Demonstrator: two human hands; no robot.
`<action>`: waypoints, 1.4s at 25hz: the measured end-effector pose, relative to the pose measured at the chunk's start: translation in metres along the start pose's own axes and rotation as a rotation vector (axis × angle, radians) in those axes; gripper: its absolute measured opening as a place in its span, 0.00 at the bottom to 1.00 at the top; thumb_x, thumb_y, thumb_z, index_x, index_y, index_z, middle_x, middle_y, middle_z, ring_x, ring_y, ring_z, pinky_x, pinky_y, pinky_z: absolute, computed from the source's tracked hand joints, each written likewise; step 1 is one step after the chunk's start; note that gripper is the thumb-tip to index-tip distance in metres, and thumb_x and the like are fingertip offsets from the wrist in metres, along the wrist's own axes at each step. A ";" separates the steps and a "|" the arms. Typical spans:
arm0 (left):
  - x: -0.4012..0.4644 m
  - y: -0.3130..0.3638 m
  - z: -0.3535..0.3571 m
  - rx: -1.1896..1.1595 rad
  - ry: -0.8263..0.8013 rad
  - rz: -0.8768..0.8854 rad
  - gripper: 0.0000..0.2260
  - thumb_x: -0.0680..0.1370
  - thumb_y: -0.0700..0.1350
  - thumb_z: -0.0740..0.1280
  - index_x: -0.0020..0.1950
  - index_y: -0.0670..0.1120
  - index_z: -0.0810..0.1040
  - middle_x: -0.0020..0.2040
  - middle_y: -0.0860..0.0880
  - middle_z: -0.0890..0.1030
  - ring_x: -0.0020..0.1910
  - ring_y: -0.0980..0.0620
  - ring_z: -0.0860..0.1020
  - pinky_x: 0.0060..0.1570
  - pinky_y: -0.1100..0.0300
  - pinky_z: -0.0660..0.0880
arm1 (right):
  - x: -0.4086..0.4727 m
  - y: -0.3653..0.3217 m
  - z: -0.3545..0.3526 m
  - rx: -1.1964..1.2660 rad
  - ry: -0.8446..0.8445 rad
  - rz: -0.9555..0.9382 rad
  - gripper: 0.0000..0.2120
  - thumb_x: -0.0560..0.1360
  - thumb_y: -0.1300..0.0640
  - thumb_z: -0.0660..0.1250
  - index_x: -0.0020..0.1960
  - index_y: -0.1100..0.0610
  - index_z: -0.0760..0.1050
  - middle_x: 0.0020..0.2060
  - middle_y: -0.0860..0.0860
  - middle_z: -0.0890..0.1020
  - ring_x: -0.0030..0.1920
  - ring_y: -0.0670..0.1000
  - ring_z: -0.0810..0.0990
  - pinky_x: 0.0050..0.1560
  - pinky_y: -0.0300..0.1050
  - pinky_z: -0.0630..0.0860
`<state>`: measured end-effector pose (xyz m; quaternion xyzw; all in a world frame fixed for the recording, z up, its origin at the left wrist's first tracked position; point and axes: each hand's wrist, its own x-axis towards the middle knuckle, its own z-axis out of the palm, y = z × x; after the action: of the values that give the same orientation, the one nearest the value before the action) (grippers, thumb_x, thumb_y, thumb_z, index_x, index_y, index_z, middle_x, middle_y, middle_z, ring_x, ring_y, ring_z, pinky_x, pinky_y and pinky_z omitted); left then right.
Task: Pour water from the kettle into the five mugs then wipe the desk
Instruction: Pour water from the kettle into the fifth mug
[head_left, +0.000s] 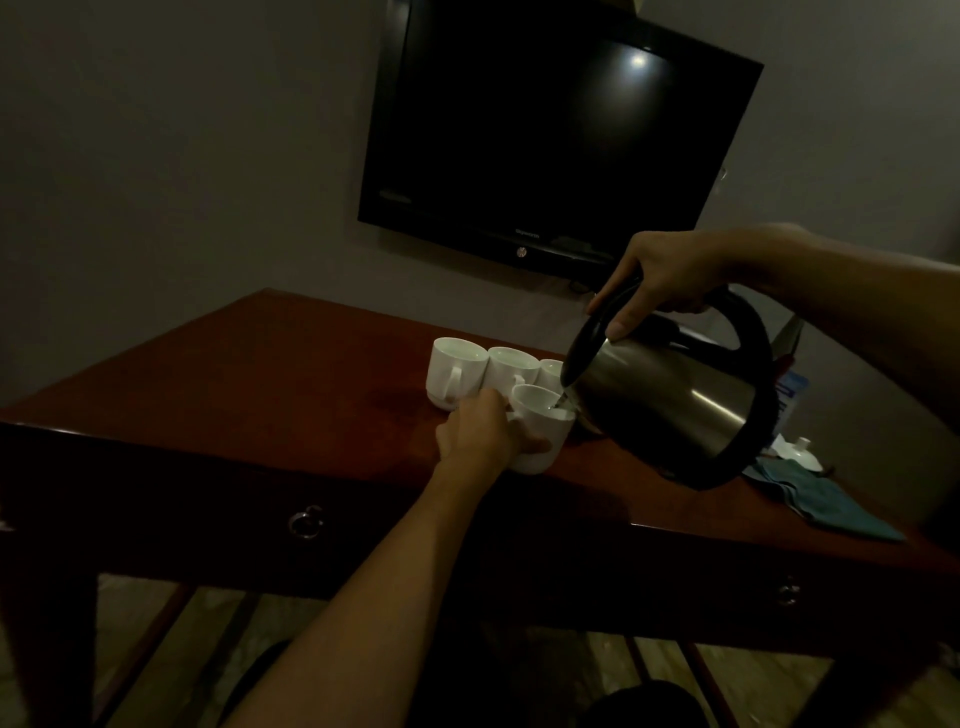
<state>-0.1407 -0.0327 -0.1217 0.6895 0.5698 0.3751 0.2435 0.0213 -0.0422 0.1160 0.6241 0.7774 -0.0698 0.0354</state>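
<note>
Right hand (670, 275) wrapped round the black handle of the steel kettle (670, 410), thumb pressed on the lid, spout tipped down over the nearest white mug (540, 431). Left hand (480, 436) gripping that mug at its handle side on the wooden desk (270, 374). Three more mugs (506, 366) lined up just behind, possibly already filled. Teal cloth (826, 501) lying at the right edge.
</note>
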 end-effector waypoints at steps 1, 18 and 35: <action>0.000 0.001 0.000 0.012 -0.005 0.009 0.24 0.67 0.57 0.77 0.57 0.48 0.76 0.53 0.50 0.80 0.53 0.51 0.78 0.45 0.56 0.72 | 0.000 0.000 0.000 -0.004 -0.002 0.000 0.25 0.65 0.48 0.78 0.62 0.48 0.81 0.23 0.46 0.77 0.21 0.44 0.68 0.23 0.39 0.67; 0.003 -0.003 -0.005 0.055 -0.033 0.014 0.26 0.66 0.58 0.78 0.58 0.49 0.75 0.53 0.51 0.79 0.53 0.51 0.78 0.51 0.51 0.75 | 0.007 -0.016 -0.002 -0.084 -0.009 -0.058 0.26 0.65 0.47 0.77 0.62 0.49 0.80 0.25 0.44 0.80 0.21 0.42 0.69 0.25 0.40 0.68; -0.002 0.002 -0.009 0.079 -0.027 -0.009 0.28 0.65 0.58 0.78 0.59 0.48 0.74 0.54 0.50 0.79 0.55 0.49 0.78 0.51 0.52 0.74 | 0.004 -0.011 -0.002 -0.058 -0.002 -0.078 0.26 0.64 0.45 0.78 0.61 0.49 0.81 0.24 0.45 0.79 0.23 0.45 0.70 0.27 0.42 0.69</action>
<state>-0.1467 -0.0365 -0.1149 0.7008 0.5842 0.3418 0.2253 0.0101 -0.0400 0.1178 0.5919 0.8029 -0.0492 0.0515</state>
